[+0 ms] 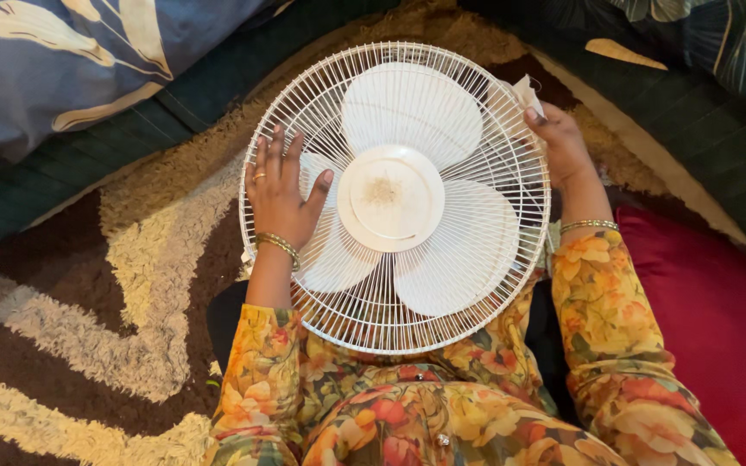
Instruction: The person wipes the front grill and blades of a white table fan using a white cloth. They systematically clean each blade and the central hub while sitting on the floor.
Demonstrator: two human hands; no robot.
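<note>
One fan is seen, laid face up on the lap of the person, over a shaggy brown and cream rug. One white wire guard covers it, and three white blades are counted behind the wires, set around one round hub cap that is marked with dust at its middle.

Two hands are in view. The left hand is laid flat on the left part of the guard, palm down, with the fingers spread and pointing away from the body and the thumb stretched toward the hub cap. One ring is worn on it, and bangles are seen at the wrist. The right hand is held at the upper right rim of the guard, its fingers curled and pinched on one small piece of white cloth that is pressed against the rim. One bangle is worn at that wrist.

Both forearms are raised from floral sleeves. One red cushion lies at the right, and one blue patterned pillow at the upper left.
</note>
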